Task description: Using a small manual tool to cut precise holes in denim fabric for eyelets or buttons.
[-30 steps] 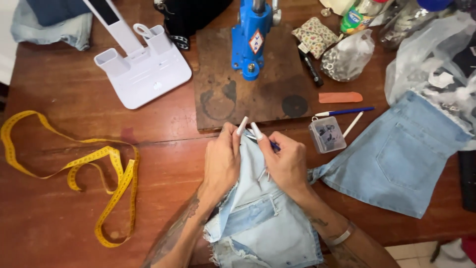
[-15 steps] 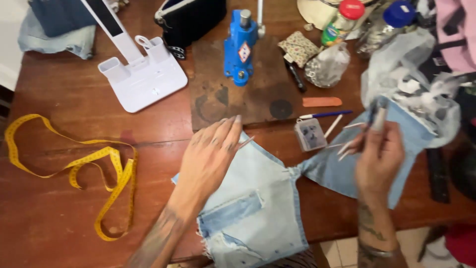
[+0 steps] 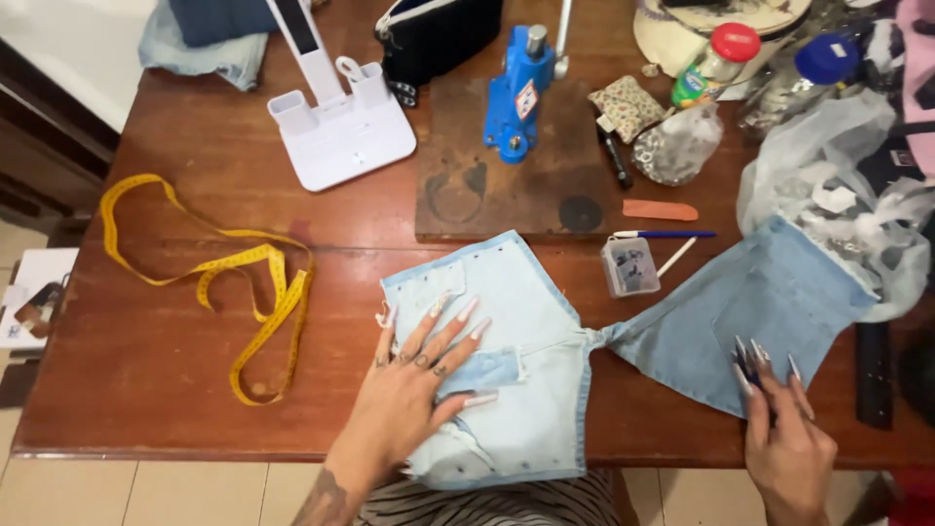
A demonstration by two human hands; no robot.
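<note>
Pale blue denim shorts (image 3: pixel 531 321) lie spread flat on the wooden table (image 3: pixel 166 390), near its front edge. My left hand (image 3: pixel 414 385) rests flat on the left half, fingers with long nails fanned out over a pocket. The right leg (image 3: pixel 721 312) of the shorts stretches out to the right. At that leg's lower edge, my right hand (image 3: pixel 784 438) touches the cloth with its fingertips. A small dark blue tool (image 3: pixel 743 358) shows between those fingers.
Behind the shorts, a blue hand press (image 3: pixel 521 93) stands on a dark board (image 3: pixel 487 190). Beside it lie a small clear box (image 3: pixel 628 265), a blue pen (image 3: pixel 667 234) and an orange strip (image 3: pixel 660 209). A yellow tape measure (image 3: pixel 243 282) lies left, a white stand (image 3: pixel 341 131) behind it, plastic bags (image 3: pixel 847 205) right.
My hands have parted from the waistband. The left one has spread flat on the shorts; the right one swung out right and came down onto the right leg. The shorts now lie unfolded.
</note>
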